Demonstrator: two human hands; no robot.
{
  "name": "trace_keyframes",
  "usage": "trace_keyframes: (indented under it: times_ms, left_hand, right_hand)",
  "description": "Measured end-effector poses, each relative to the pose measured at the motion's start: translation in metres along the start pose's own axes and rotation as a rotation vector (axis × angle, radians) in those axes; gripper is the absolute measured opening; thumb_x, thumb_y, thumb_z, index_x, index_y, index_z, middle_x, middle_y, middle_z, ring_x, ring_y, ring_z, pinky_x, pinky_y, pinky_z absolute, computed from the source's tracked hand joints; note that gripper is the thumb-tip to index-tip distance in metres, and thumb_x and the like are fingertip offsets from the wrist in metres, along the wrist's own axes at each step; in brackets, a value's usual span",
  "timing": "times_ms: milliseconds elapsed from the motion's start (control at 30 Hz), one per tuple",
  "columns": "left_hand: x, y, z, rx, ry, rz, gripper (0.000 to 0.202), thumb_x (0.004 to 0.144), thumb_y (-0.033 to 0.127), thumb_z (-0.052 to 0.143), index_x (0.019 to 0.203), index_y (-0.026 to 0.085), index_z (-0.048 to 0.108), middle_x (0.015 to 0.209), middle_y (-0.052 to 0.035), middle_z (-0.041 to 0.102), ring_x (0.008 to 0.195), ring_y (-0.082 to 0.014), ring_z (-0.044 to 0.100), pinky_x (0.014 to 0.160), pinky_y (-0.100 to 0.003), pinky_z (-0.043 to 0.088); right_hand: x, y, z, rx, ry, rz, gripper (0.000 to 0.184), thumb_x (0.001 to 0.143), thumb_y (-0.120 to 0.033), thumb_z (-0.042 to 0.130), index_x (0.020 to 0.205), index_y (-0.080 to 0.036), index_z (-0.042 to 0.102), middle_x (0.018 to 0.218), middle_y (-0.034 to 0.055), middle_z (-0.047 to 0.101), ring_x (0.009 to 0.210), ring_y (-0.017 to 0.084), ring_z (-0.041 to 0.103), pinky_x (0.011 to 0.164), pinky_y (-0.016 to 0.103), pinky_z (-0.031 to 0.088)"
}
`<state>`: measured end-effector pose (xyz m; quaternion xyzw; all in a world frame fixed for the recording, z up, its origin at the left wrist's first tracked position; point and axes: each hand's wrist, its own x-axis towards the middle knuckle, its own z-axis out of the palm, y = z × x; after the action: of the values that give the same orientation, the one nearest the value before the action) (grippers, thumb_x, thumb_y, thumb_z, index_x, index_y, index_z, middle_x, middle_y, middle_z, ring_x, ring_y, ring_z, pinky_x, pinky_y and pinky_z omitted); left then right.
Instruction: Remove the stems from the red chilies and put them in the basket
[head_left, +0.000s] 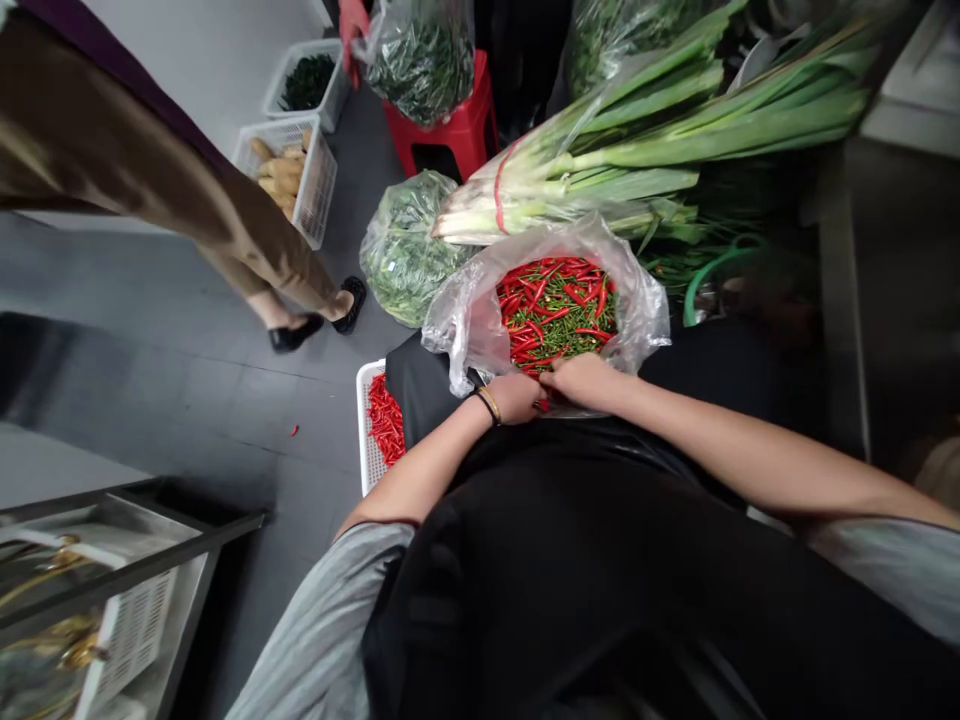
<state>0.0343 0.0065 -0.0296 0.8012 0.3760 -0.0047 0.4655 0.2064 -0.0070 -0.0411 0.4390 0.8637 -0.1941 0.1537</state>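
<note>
A clear plastic bag (pixel 465 310) full of red and green chili peppers (pixel 559 310) rests on my lap. My left hand (pixel 514 398), with a bracelet on its wrist, and my right hand (pixel 581 380) meet at the bag's near edge. Both have their fingers curled together over a red chili (pixel 541 403), which is mostly hidden between them. A white basket (pixel 367 440) with sorted red chilies (pixel 386 420) sits on the floor by my left knee.
A bundle of long green leeks (pixel 637 150) and bags of greens (pixel 405 250) lie beyond. A red stool (pixel 450 130) and white baskets (pixel 296 170) stand further back. Another person's legs (pixel 225 220) cross at left. A metal rack (pixel 112 560) sits near left.
</note>
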Motion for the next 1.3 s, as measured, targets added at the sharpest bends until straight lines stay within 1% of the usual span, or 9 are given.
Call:
trace_keyframes:
  times_ms: [133,333,433,533,667,767,933,1033,1300]
  left_hand:
    - [-0.009,0.008,-0.024,-0.41,0.157,-0.014,0.019,0.077,0.022,0.062,0.06,0.017,0.055,0.052,0.0027,0.046,0.049,-0.0079,0.038,0.052,-0.022,0.029]
    - [0.007,0.013,-0.017,-1.202,0.448,-0.156,0.041,0.073,0.053,0.07,0.075,0.018,0.049,0.052,0.0077,0.039,0.038,-0.0026,0.027,0.038,-0.017,0.013]
    - [0.028,0.01,0.0,-1.459,0.291,-0.211,0.052,0.078,0.068,0.053,0.079,0.016,0.054,0.058,0.0019,0.051,0.038,-0.0046,0.036,0.035,-0.017,0.014]
    - [0.04,-0.002,0.012,-1.591,0.074,-0.259,0.057,0.083,0.068,0.043,0.077,0.013,0.056,0.054,0.0002,0.05,0.035,-0.005,0.033,0.033,-0.017,0.013]
    - [0.036,-0.02,0.011,-1.677,0.061,-0.214,0.043,0.086,0.054,0.05,0.07,0.014,0.056,0.043,0.0051,0.034,0.034,-0.0059,0.028,0.034,-0.016,0.009]
    - [0.03,-0.026,0.006,-1.694,0.119,-0.179,0.042,0.084,0.053,0.055,0.065,0.015,0.053,0.04,0.0073,0.026,0.034,-0.006,0.024,0.035,-0.017,0.014]
    - [0.03,-0.013,0.0,-1.486,0.274,-0.184,0.039,0.067,0.045,0.078,0.07,0.015,0.052,0.043,0.0124,0.024,0.035,-0.0014,0.019,0.037,-0.016,0.01]
    - [0.03,-0.001,0.0,-1.276,0.204,-0.129,0.042,0.061,0.041,0.083,0.072,0.015,0.052,0.045,0.0109,0.035,0.035,-0.0005,0.023,0.037,-0.018,0.012]
    - [0.017,0.001,0.003,-0.981,0.196,-0.167,0.031,0.061,0.026,0.079,0.058,0.013,0.051,0.046,0.0074,0.043,0.04,-0.0016,0.033,0.041,-0.019,0.019]
  right_hand:
    - [0.014,0.001,0.014,0.005,-0.041,-0.038,0.026,0.089,-0.012,0.045,0.089,-0.014,0.071,0.085,0.0149,0.071,0.072,0.022,0.065,0.059,0.029,0.038]
    - [-0.015,0.035,-0.011,0.48,0.369,0.277,0.026,0.088,-0.04,0.055,0.088,-0.017,0.067,0.068,0.0035,0.065,0.059,0.015,0.057,0.056,0.025,0.037]
    - [-0.02,0.035,-0.028,0.725,0.455,0.241,0.034,0.091,-0.046,0.05,0.094,-0.017,0.067,0.064,0.001,0.062,0.057,0.014,0.055,0.057,0.025,0.04]
    - [-0.013,0.04,-0.028,0.531,0.467,0.309,0.031,0.092,-0.04,0.048,0.098,-0.016,0.067,0.084,0.0074,0.069,0.071,0.018,0.061,0.064,0.028,0.043]
    - [0.005,0.056,-0.016,0.071,0.261,0.375,0.027,0.09,-0.031,0.05,0.104,-0.013,0.065,0.109,0.0183,0.065,0.086,0.026,0.065,0.066,0.032,0.046]
    - [0.011,0.066,-0.017,0.045,0.244,0.351,0.023,0.089,-0.026,0.05,0.097,-0.011,0.064,0.105,0.0189,0.066,0.086,0.025,0.066,0.069,0.032,0.048]
    - [0.002,0.06,-0.037,0.864,0.353,0.248,0.021,0.085,-0.038,0.059,0.081,-0.017,0.058,0.07,0.0064,0.068,0.058,0.016,0.063,0.057,0.027,0.05]
    - [-0.006,0.042,-0.04,1.183,0.287,0.146,0.028,0.082,-0.046,0.06,0.078,-0.018,0.058,0.056,0.0017,0.063,0.048,0.014,0.059,0.05,0.026,0.048]
    - [-0.018,0.013,-0.032,0.414,0.603,-0.075,0.027,0.09,-0.033,0.051,0.08,-0.018,0.07,0.08,0.0064,0.069,0.071,0.015,0.062,0.065,0.026,0.044]
